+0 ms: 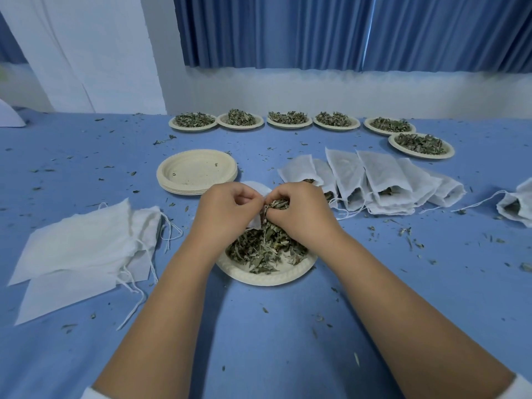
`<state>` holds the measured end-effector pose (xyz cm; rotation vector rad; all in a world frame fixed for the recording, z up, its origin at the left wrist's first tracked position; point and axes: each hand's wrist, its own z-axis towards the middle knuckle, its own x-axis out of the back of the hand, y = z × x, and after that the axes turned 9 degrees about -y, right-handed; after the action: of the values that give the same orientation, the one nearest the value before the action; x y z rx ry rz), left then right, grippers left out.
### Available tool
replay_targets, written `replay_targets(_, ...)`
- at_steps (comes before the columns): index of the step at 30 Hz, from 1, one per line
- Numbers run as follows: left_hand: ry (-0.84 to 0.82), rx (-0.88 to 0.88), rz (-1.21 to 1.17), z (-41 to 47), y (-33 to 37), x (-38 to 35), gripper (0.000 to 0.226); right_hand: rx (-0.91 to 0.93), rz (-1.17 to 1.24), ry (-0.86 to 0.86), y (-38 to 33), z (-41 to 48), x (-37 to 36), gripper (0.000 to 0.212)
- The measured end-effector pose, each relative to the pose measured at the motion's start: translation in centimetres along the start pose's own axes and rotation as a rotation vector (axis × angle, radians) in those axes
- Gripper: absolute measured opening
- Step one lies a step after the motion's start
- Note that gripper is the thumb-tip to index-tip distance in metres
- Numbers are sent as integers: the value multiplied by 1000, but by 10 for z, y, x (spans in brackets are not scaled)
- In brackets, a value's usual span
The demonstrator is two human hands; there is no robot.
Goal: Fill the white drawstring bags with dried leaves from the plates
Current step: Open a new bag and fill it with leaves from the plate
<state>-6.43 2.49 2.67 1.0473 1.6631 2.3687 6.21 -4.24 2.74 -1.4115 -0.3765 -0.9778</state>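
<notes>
White empty drawstring bags (pixel 77 249) lie flat at the left on the blue cloth (pixel 259 341). Over the near plate (pixel 259 279) of dried leaves (pixel 259 249), the left hand (pixel 227 208) pinches the mouth of a held bag (pixel 256 223), while the right hand (pixel 299 211) clutches a tuft of leaves at that opening. Filled bags (pixel 371 182) lie in a row to the right.

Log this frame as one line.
phase: filling | left hand: holds white bag | right hand: pinches dried leaves at bag mouth | plate: leaves left
</notes>
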Motion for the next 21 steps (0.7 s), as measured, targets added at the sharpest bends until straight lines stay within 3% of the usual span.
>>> replay_targets(9,-40,-19,51,-3,1,0,10,-60,36,8,1,1,0,14)
replay_targets(14,77,18,61,-2,-1,2,15,-147,341,-201,-3,1,12,15)
replay_targets(19,137,68,58,0,-4,1,17,-276,446,-283,-8,3,11,46)
replay_targets(21,145,78,56,1,-4,2,15,-235,447,-294,-8,3,11,30)
